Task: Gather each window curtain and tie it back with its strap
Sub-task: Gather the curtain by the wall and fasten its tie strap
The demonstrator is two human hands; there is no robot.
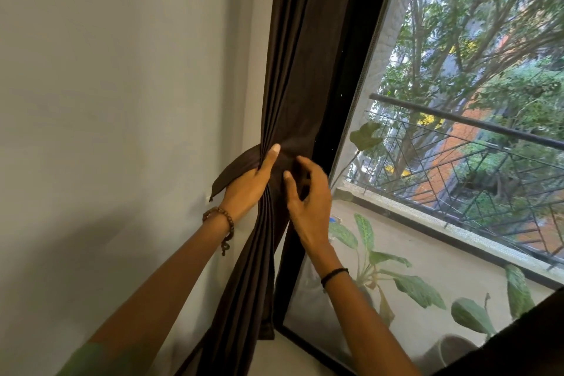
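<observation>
Head view: left hand grips gathered curtain at its strap, right hand beside.

The pale wall bears a small white fitting anchoring the brown strap beside the hanging curtain.

Brown bead bracelet left wrist, black band right, green sleeve.

Left grip clenched, thumb raised; right grip loosely curled
</observation>
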